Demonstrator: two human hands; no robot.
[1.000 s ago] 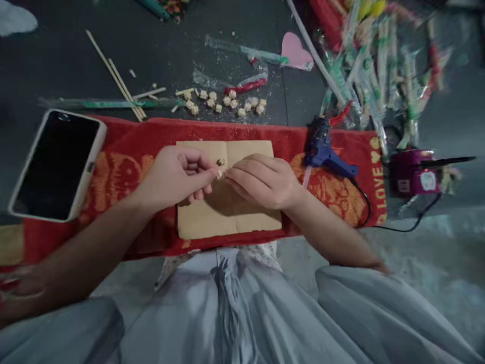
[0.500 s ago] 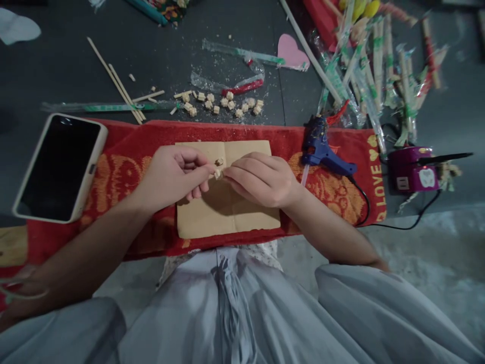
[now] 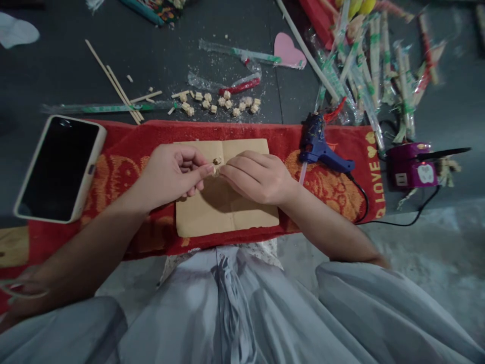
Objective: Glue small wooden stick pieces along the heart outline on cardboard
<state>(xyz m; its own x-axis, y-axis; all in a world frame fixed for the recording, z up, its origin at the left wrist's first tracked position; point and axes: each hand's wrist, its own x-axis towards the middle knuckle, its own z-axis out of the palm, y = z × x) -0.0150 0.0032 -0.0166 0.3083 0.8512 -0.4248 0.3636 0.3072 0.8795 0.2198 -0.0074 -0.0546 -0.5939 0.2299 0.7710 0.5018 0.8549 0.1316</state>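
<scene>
My left hand and my right hand meet over a brown cardboard sheet that lies on a red towel. Both hands pinch one small pale wooden piece between their fingertips. A second small piece lies on the cardboard just beyond the fingers. Several more small wooden pieces are scattered on the dark floor behind the towel.
A phone rests at the towel's left end. A blue glue gun lies on the towel at right, its cord running to a purple box. Wooden sticks, wrapped chopsticks and a pink heart lie behind.
The hands stay pinched together on the small piece, shifting slightly left and away. The view has drifted a little.
</scene>
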